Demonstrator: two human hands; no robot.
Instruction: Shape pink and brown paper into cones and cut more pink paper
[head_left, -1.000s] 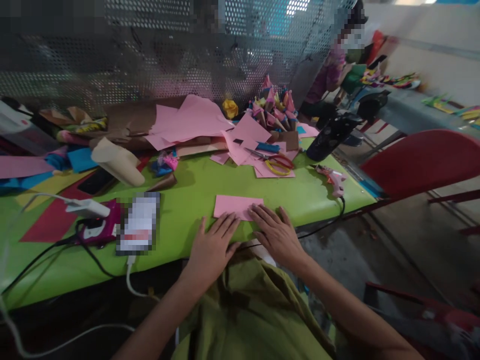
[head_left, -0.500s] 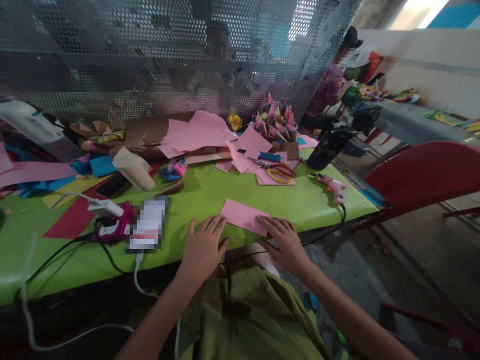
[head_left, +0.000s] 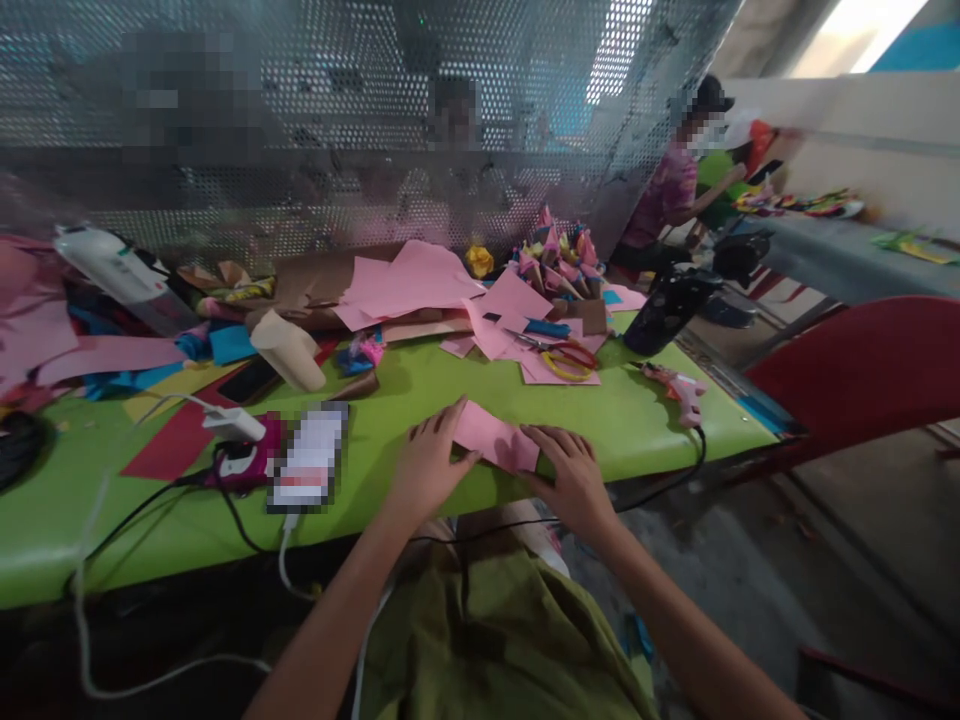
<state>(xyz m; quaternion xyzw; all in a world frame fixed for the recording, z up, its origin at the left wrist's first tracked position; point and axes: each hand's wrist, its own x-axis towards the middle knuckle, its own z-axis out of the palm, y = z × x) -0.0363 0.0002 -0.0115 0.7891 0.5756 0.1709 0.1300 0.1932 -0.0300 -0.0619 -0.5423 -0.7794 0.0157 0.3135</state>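
A small pink sheet of paper (head_left: pixel 489 432) lies near the front edge of the green table, slightly buckled between my hands. My left hand (head_left: pixel 433 462) grips its left end, with the thumb at the lower edge and the fingers along the side. At the right end, my right hand (head_left: pixel 568 466) holds the paper between fingers and thumb. Behind it are scissors (head_left: pixel 574 360) with red and yellow handles, lying on pink paper pieces. A pink glue gun (head_left: pixel 681 390) rests to the right of my right hand.
On the left lie a phone (head_left: pixel 311 455) on a white cable and a magenta power adapter (head_left: pixel 247 450). Large pink sheets (head_left: pixel 412 285) and several paper cones (head_left: pixel 559 255) stand at the back by a perforated metal panel. A black tumbler (head_left: pixel 664 310) and red chair (head_left: pixel 862 375) are right.
My fingers have closed on both ends of the pink paper, which has gone from flat to slightly bent. The camera view has shifted a little to the left.
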